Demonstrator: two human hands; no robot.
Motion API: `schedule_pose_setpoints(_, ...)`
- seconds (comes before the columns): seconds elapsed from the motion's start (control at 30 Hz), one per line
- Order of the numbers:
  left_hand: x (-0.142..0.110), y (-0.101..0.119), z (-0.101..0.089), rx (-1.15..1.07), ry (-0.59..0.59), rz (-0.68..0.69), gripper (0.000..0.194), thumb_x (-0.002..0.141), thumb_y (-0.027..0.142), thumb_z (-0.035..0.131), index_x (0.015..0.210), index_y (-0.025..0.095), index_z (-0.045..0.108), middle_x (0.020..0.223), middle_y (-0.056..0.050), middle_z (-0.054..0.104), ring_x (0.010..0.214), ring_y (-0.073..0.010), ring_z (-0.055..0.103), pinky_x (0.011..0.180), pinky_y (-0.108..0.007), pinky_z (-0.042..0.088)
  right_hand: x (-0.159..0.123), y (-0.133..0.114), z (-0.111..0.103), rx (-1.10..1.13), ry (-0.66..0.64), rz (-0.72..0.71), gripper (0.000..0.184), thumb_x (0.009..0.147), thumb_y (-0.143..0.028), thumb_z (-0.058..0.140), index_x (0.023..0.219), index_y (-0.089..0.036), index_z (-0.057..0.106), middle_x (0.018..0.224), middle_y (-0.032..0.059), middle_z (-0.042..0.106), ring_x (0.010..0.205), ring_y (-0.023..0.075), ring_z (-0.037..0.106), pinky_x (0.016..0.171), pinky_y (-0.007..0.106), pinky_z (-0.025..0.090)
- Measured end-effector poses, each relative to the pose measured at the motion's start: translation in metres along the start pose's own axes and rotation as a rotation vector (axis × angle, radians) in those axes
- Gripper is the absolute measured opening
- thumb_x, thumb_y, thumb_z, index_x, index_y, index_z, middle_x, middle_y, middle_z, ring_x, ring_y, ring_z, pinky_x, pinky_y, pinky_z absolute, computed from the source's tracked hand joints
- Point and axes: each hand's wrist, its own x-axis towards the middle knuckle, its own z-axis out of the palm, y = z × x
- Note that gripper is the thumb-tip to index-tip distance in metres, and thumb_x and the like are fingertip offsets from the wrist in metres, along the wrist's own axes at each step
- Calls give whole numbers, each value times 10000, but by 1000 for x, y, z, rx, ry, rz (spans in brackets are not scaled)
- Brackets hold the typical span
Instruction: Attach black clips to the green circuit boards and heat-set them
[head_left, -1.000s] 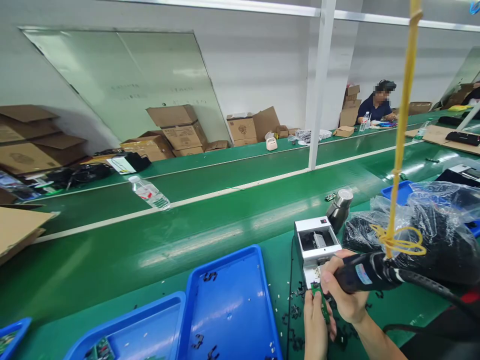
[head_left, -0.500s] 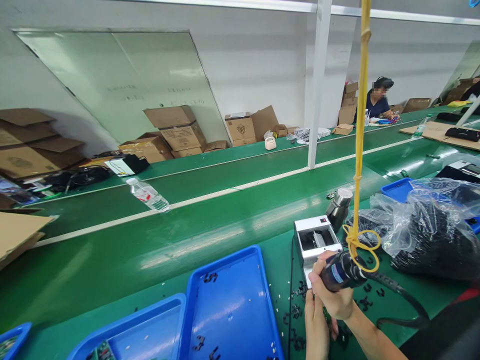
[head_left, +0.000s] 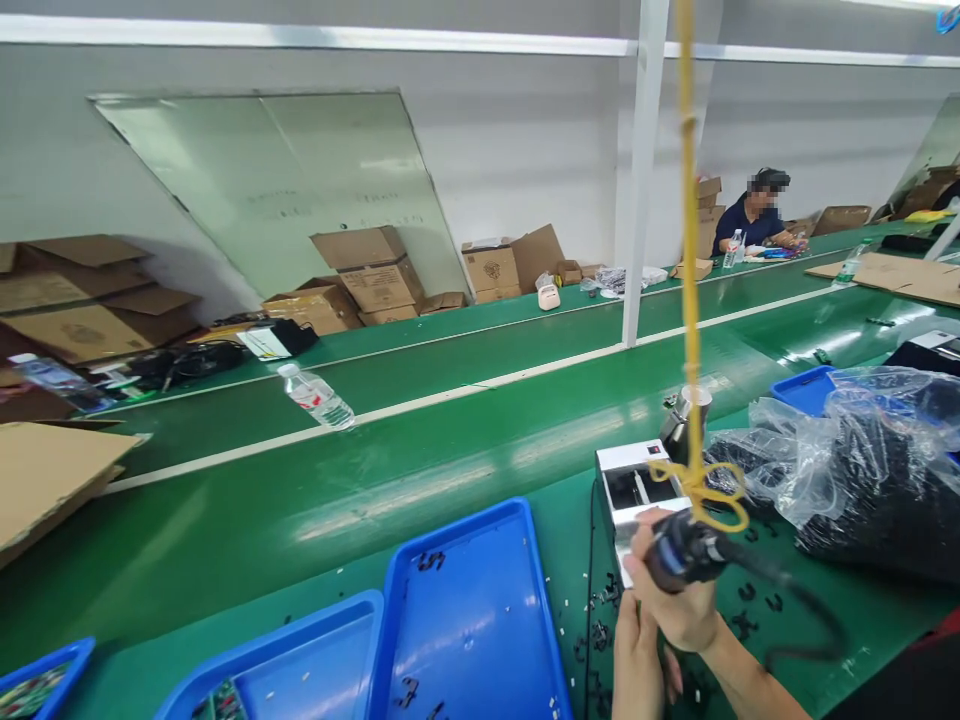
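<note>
A long, flat green work surface point(head_left: 405, 470) carries a white, box-shaped machine with a dark recess in its top point(head_left: 634, 490). Left of the machine and nearer the wearer is a large rectangular blue plastic tray point(head_left: 480, 620), with a few black pieces near its edges. To the machine's right, apart from it, sits a clear plastic bag packed with black parts point(head_left: 877, 500).

At the machine's near end are the two bare hands. The right hand point(head_left: 679, 600) is wrapped firmly round a black cylindrical tool with a dark cable point(head_left: 679, 555), blurred, just in front of the machine. The left hand point(head_left: 637, 660) is lower, just below the machine's near end and partly behind the right hand; whether its fingers close on anything is hidden, so its grip cannot be told. A thin yellow cord with a bow point(head_left: 690, 300) drops past the machine's right side to the tool's rear end.

Just beside the machine's far right corner is a silver metal flask point(head_left: 679, 430); well to the machine's left and beyond it, a clear plastic bottle with red marking point(head_left: 316, 397). Small black clip-shaped pieces point(head_left: 744, 626) lie scattered on the green surface nearer the wearer than the machine.
</note>
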Motion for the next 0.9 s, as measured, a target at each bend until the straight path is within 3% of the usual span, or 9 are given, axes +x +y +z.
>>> schedule_pose_setpoints(0.13,-12,23,-46,144,-14,36,666,596,801,772,807,206,561,515,32,646,267,-58,399,296,-185,248,1,-12,-20,233,186,230,398,937,-297,699,1277,-243,499,639,-76,569,508,126,547,562,270,500)
schedule_pose_setpoints(0.23,-10,64,-91,191,20,81,577,709,732,756,834,218,526,648,8,728,264,-104,509,262,-189,181,0,-2,-36,123,157,320,389,898,-381,745,1203,-222,565,621,-70,569,545,136,550,597,274,503)
schedule_pose_setpoints(0.33,22,117,-122,168,128,187,393,886,544,725,906,183,570,755,9,734,330,-69,532,321,-175,271,-5,19,-40,-50,122,394,397,807,-498,800,1018,-205,636,687,-16,642,620,174,605,615,298,534)
schedule_pose_setpoints(0.43,71,166,-129,65,212,246,307,992,381,656,1211,166,649,1129,-70,716,859,-189,716,730,-358,618,-11,36,-37,-143,53,422,403,778,-555,796,913,-197,668,811,54,725,745,232,682,676,329,574)
schedule_pose_setpoints(0.5,98,186,-125,-19,261,282,369,986,357,668,1310,187,624,1306,-100,662,1078,-255,688,901,-472,601,-15,39,-34,-145,-8,404,387,815,-541,766,964,-193,688,895,77,751,832,256,711,739,347,590)
schedule_pose_setpoints(0.6,111,185,-122,-99,380,324,385,981,358,673,1324,190,617,1337,-106,650,1106,-267,681,918,-485,594,-30,31,-31,-213,99,298,436,865,-462,744,1198,-193,659,1137,113,719,999,274,693,876,400,575)
schedule_pose_setpoints(0.7,85,160,-131,-125,496,396,383,980,354,675,1321,190,619,1332,-103,652,1104,-267,681,918,-489,594,-54,15,-24,-304,321,51,399,885,-289,747,1260,-219,629,1162,107,654,1045,265,641,917,415,539)
schedule_pose_setpoints(0.77,51,140,-142,-132,571,462,384,980,335,672,1330,191,604,1315,-104,670,1106,-258,689,932,-468,582,-71,7,-12,-274,136,-38,275,932,-187,679,1202,-233,653,1045,77,671,955,232,657,850,362,554)
schedule_pose_setpoints(0.9,-34,103,-171,-131,792,562,383,938,387,671,1265,200,603,1227,-118,736,1125,-241,712,939,-371,544,-101,3,27,-369,-821,32,212,985,-149,588,1134,-249,700,986,42,741,895,181,711,797,261,579)
